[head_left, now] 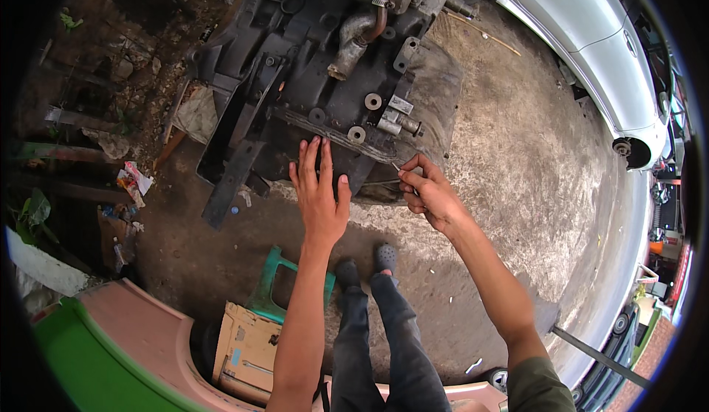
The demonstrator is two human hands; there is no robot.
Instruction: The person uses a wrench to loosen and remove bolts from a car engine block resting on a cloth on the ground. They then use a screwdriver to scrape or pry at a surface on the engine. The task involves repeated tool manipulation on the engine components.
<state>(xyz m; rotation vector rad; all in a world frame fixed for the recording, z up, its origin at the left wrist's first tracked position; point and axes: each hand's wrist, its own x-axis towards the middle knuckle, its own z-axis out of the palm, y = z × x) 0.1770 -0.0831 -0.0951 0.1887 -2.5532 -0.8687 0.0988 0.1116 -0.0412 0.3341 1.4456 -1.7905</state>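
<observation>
A large dark engine block (325,91) lies in front of me, with a metal pipe elbow (353,46) and bolt bosses on top. My left hand (319,198) is stretched out, its fingertips against the near edge of the block, by a ridged grey flange edge (336,137). Pinched in my right hand (432,194) is a thin metal tool, mostly hidden by the fingers. Its light tip (396,166) points at the right end of that flange edge. Whether it touches there is too small to tell.
A green plastic stool (269,283) and a cardboard box (247,349) with a tool on it stand near my legs at the left. A silver car (591,50) is at the far right. Debris and scrap line the left side. Cloth (436,102) lies under the engine.
</observation>
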